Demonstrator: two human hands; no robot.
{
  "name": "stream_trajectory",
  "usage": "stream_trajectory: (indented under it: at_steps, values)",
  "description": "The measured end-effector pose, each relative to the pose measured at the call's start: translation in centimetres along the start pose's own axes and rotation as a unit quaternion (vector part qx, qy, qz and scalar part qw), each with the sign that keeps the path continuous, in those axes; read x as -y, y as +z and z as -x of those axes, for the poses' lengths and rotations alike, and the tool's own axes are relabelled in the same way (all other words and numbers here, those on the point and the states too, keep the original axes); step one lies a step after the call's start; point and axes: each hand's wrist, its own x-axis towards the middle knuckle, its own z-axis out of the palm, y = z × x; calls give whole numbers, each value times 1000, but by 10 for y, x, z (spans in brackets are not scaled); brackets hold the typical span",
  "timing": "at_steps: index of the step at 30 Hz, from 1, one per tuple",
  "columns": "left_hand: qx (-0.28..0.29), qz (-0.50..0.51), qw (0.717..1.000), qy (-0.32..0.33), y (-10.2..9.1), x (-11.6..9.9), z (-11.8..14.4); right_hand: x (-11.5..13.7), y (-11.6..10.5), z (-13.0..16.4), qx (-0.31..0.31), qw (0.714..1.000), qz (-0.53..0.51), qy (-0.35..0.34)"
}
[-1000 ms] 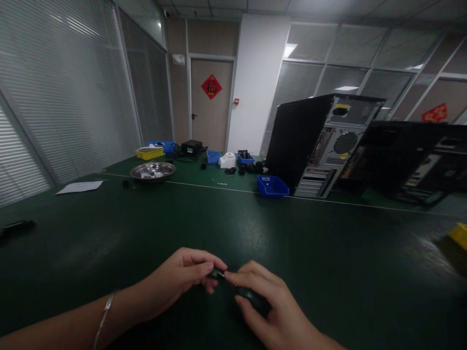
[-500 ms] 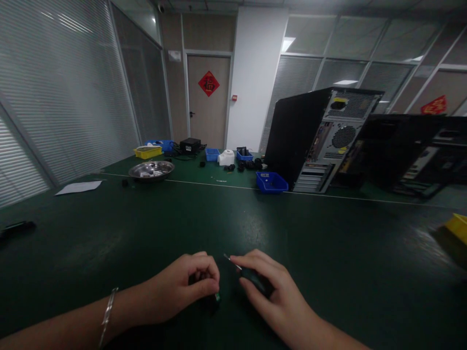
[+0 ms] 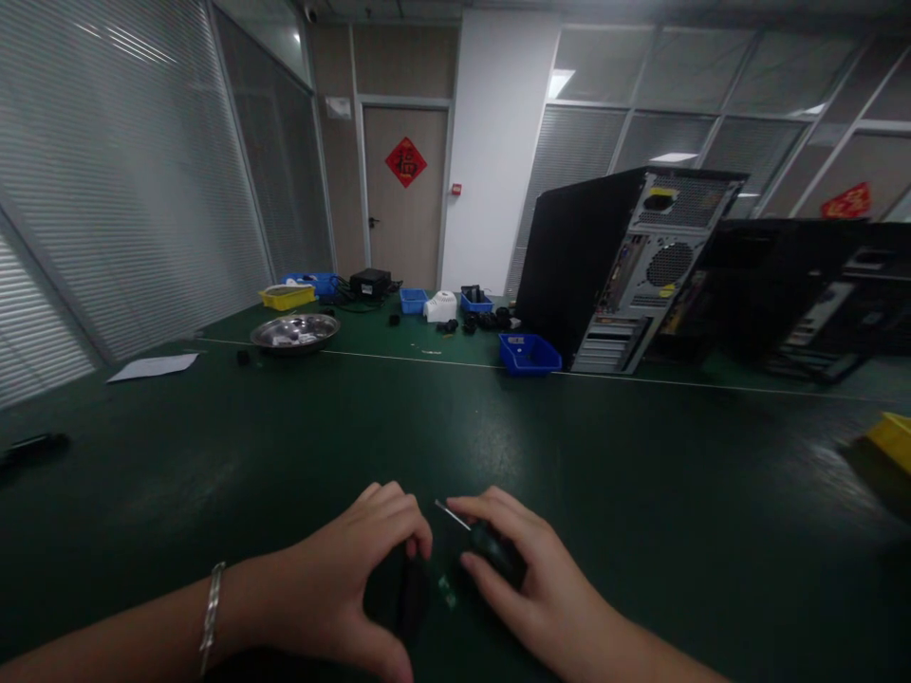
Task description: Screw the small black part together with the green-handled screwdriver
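My right hand (image 3: 537, 569) is closed round the dark handle of a screwdriver (image 3: 498, 553). Its thin metal shaft points up and left, toward my left hand. My left hand (image 3: 370, 555) arches over a black object (image 3: 413, 598), with fingertips at its far end and thumb at its near end. This object is blurred and partly hidden, so its kind cannot be made out. Between both hands a small green circuit board (image 3: 447, 591) lies on the dark green table (image 3: 399, 427).
Farther back stand a metal bowl (image 3: 295, 332) with small parts, a blue bin (image 3: 529, 354) and a black computer tower (image 3: 612, 266). A paper sheet (image 3: 153, 367) and a dark tool-like item (image 3: 35, 446) lie left. A yellow bin (image 3: 893, 439) sits right.
My left hand has let go of the small green board, opened wider and taken the black object between thumb and fingers. The right hand keeps the screwdriver in nearly the same place.
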Motion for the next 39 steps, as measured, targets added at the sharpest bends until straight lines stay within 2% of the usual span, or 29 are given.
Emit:
stream_trajectory:
  at_steps: [6,9,13,16,19,23,26,31,36,39]
  values:
    - [27,-15,998,-46,-1,-4,-2,2,-1,-1,134,987,85,15]
    - [20,-2,998,-59,-2,-4,-2,2,0,-4,164,979,123,-5]
    - [-18,59,995,-77,0,0,-2,-2,3,-6,148,981,127,-1]
    - [-41,145,983,-107,6,3,-3,-3,4,-4,89,992,84,27]
    - [-37,247,961,-120,13,1,-6,0,5,-2,22,999,40,25]
    - [-29,343,933,-110,20,-2,-9,-1,10,0,0,1000,18,-14]
    - [-46,361,926,-96,24,-1,-10,-3,15,1,-10,999,20,-32]
    - [-62,336,934,-102,31,1,-9,-1,17,1,-23,998,26,-45]
    - [-57,393,911,-113,35,-4,-10,1,17,1,-13,998,45,-52]
    - [-68,402,907,-106,35,-5,-10,1,16,2,-16,995,77,-60]
